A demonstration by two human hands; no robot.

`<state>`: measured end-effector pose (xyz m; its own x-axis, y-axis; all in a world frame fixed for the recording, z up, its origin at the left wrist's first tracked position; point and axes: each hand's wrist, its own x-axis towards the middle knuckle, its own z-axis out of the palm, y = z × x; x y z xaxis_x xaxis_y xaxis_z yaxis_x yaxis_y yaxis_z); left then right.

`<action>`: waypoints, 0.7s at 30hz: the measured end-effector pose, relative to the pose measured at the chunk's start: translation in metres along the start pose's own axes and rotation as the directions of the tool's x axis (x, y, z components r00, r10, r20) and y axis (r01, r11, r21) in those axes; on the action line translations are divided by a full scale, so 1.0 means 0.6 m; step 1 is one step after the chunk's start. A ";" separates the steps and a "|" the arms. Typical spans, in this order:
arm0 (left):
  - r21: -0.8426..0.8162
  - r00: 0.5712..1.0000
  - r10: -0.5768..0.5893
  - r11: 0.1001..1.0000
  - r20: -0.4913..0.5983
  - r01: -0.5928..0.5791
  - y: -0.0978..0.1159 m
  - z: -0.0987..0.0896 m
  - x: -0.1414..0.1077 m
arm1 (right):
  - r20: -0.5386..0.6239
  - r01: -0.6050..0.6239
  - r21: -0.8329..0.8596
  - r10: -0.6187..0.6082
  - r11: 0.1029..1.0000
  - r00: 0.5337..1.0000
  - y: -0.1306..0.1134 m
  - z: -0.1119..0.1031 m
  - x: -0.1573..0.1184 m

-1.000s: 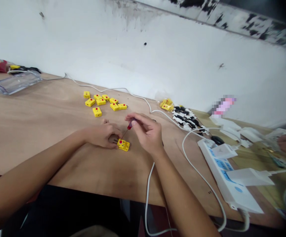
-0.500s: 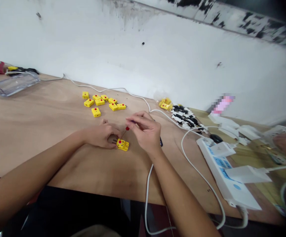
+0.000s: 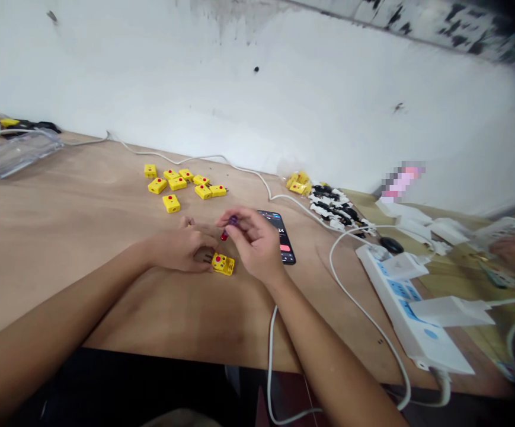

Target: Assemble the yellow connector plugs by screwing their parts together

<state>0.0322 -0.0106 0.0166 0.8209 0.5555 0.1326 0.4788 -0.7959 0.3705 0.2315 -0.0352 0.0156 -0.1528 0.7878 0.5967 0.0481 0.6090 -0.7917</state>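
My left hand [image 3: 186, 248] rests on the table and grips the pronged left end of a yellow connector [image 3: 224, 264], which has a red dot and a recessed right part. Just above and right of it, my right hand [image 3: 255, 240] pinches a small screwdriver [image 3: 232, 220] with a purple and red handle. Its tip is too small to make out. Behind my hands lie several yellow connectors [image 3: 178, 183] with red dots.
A phone [image 3: 286, 237] lies beside my right hand. Farther right are a bag of yellow parts [image 3: 298, 182], black and white parts [image 3: 335, 207], a power strip [image 3: 410, 311] and white cables. A clear plastic container [image 3: 19, 154] lies at the left.
My right hand has drawn slightly left and tilted the screwdriver, so its purple part shows more. The phone is now less covered. The camera view has shifted a little.
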 end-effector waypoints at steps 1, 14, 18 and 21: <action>-0.011 1.000 0.003 1.000 0.031 -0.003 0.000 -0.001 0.000 | -0.011 0.019 -0.013 -0.019 1.000 1.000 -0.004 -0.003 0.002; -0.045 1.000 -0.001 0.999 -0.002 0.001 -0.005 0.007 -0.005 | -0.317 -0.021 -0.168 -0.034 0.986 0.948 0.013 -0.002 -0.014; -0.085 1.000 -0.023 0.996 0.011 0.023 0.000 0.005 -0.005 | -0.318 0.000 -0.208 -0.068 0.978 0.946 0.011 -0.004 -0.017; -0.101 0.999 -0.040 0.994 0.013 0.041 0.003 0.004 -0.005 | -0.311 0.011 -0.231 -0.084 0.973 0.947 0.007 -0.006 -0.019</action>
<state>0.0313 -0.0143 0.0145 0.8051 0.5837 0.1056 0.4781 -0.7439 0.4668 0.2367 -0.0412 0.0062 0.1587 0.7231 0.6722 0.2732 0.6221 -0.7337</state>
